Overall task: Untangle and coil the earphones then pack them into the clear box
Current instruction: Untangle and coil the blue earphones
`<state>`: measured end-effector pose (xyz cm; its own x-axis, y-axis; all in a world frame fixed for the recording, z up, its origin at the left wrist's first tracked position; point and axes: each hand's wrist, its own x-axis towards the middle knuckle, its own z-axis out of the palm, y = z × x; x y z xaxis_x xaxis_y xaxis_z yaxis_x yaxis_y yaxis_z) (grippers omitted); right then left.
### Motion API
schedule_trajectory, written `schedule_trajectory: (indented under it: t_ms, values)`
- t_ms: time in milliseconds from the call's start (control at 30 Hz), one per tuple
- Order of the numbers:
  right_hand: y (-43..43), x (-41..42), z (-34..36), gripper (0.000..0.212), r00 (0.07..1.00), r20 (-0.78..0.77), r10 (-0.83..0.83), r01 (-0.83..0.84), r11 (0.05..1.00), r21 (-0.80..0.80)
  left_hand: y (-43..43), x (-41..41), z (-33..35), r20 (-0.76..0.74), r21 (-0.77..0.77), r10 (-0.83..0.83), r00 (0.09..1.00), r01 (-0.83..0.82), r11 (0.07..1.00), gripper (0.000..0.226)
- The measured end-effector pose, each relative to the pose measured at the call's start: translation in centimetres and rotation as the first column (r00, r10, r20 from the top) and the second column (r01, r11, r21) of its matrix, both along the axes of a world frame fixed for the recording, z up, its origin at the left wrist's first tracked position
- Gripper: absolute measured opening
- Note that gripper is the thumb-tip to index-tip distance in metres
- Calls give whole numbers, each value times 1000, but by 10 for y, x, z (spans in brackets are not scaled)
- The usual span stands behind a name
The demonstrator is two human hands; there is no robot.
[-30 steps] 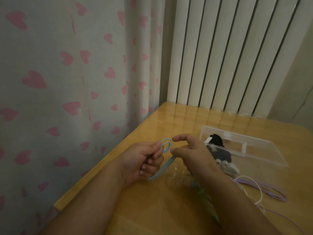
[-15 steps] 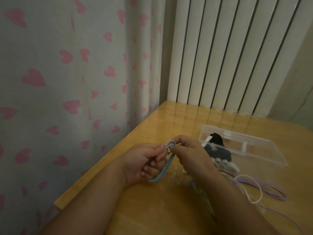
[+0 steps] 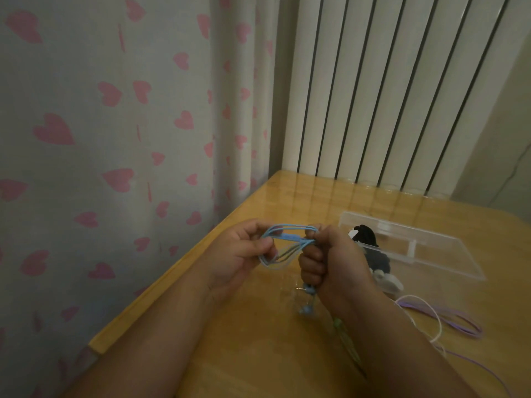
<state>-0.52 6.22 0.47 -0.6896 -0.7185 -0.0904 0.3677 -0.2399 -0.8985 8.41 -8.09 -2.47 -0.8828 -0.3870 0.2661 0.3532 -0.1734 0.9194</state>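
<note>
your left hand [image 3: 244,251] pinches one end of the blue cord [image 3: 287,239] loops, your right hand [image 3: 330,259] is closed on the other end, so the coil keeps shape. the box [image 3: 431,254] waits just beside, open.

We see a glossy wooden bench [image 3: 258,354] whose left edge meets a pale curtain [image 3: 115,139] printed with pink hearts. Behind its far edge we see white vertical blinds [image 3: 373,96], reflected in the bench's shiny top.
</note>
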Motion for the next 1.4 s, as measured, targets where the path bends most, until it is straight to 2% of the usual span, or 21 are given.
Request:
schedule_trajectory:
  t_ms: [100, 200, 333, 433, 533, 633, 733, 800, 867, 967, 1033, 1100, 1200, 1267, 1400]
  values:
    - [1, -2, 0, 15, 999, 34, 18, -16, 999, -51, -5, -2, 2, -66, 187, 59, 996, -46, 981, 23]
    - [1, -1, 0, 15, 998, 10, 58, -57, 998, -33, -4, 0, 7, -126, 339, 29, 992, 16, 941, 28]
    - [-2, 5, 0, 35, 990, -125, 63, -52, 995, 90, -2, 2, 11, -150, 420, 19, 989, 46, 906, 19]
    - [-3, 8, 0, 44, 975, -223, 5, 41, 979, 200, 0, 0, 9, -135, 386, -16, 991, 67, 920, 16]
    - [-4, 10, 2, 48, 948, -281, -151, 232, 931, 283, 1, -1, 5, -126, 304, -59, 990, 95, 948, 16]
    - [-7, 11, -3, 36, 852, -418, -317, 449, 853, 268, 4, -1, 4, -91, 211, -89, 992, 106, 972, 17]
    - [-8, 12, -6, 24, 737, -564, -373, 565, 798, 209, 7, 0, 6, -63, 182, -114, 991, 124, 975, 13]
    - [-8, 12, -6, 7, 698, -625, -349, 573, 795, 197, 6, 1, 8, -35, 198, -130, 991, 135, 971, 14]
    - [-6, 12, -5, 13, 697, -647, -309, 546, 814, 200, 5, 1, 8, 23, 196, -103, 994, 96, 976, 15]
    - [-6, 8, -5, 23, 777, -593, -211, 433, 863, 260, 3, -2, 5, 111, 158, 62, 992, -79, 984, 14]
    - [-5, 5, -4, 29, 845, -515, -141, 338, 889, 310, 0, -4, 1, 175, 59, 198, 964, -211, 976, 12]
    - [-3, 3, -2, 31, 904, -407, -126, 270, 909, 318, -1, -3, -1, 245, -110, 324, 914, -306, 946, 7]
    - [1, 2, 0, 30, 927, -357, -115, 239, 915, 326, 3, -3, -1, 289, -250, 415, 863, -351, 902, 6]
    - [2, 3, 1, 28, 915, -389, -108, 247, 911, 329, 4, -3, -1, 287, -229, 395, 873, -338, 913, 10]
    - [3, 2, 2, 27, 869, -483, -108, 311, 878, 364, 3, -2, 1, 228, -55, 299, 927, -294, 954, 8]
